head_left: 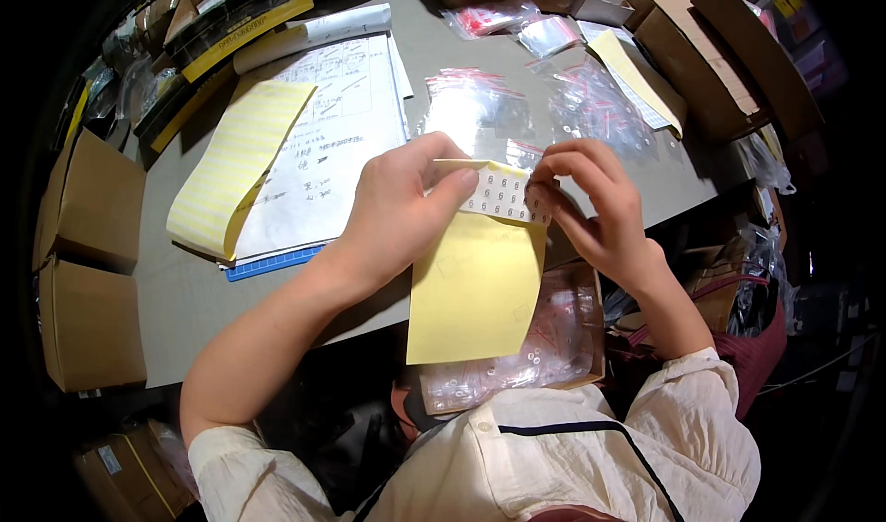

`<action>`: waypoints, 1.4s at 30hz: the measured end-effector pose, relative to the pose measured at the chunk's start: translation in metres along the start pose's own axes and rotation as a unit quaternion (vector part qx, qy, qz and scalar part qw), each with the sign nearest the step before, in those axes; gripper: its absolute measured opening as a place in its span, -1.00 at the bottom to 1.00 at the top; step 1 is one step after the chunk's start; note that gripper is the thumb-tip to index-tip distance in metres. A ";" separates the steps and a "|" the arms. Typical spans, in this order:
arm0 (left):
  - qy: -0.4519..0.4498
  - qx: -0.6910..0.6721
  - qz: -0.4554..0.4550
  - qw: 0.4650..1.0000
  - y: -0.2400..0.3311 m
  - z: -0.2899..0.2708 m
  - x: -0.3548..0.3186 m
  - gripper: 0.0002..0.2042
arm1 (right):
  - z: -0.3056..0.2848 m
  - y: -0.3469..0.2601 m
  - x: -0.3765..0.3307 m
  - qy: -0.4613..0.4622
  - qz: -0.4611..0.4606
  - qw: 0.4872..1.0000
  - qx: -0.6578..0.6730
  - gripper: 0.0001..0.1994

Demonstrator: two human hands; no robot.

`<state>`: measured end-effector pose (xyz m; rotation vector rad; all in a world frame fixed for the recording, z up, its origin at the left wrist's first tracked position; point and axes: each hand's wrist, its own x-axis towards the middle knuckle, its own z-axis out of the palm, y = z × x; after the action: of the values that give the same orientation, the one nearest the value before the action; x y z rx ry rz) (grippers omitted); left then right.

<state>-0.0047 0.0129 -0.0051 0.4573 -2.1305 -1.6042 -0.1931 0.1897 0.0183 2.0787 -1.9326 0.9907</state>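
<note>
A yellow-backed sticker sheet (478, 291) hangs down in front of me, its top end folded over to show rows of small white round labels. My left hand (406, 194) pinches the folded top edge between thumb and fingers. At the sheet's right corner, my right hand (595, 199) has its thumb and fingertips closed on the labels; whether a single label is between them cannot be made out. Just beyond the hands lie clear zip bags (475, 102) with red seal lines. Below the sheet, a cardboard box (598, 324) holds many small bags marked with round labels.
On the left, a long yellow label strip (238, 167) curls over handwritten papers (346, 144) on a blue clipboard (277, 262). More zip bags (600, 107) are heaped at the right, near another label sheet (637, 79). Cardboard boxes (92, 324) flank the grey table (185, 328).
</note>
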 end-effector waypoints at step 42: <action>0.015 0.092 0.033 0.995 -0.005 0.000 0.003 -0.82 | -0.001 0.100 0.114 -0.220 0.176 0.959 0.046 -0.78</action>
<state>-0.0068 0.0101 -0.0094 0.4594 -2.2568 -1.3628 -0.2911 0.0777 0.0473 2.1988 -2.5914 0.7236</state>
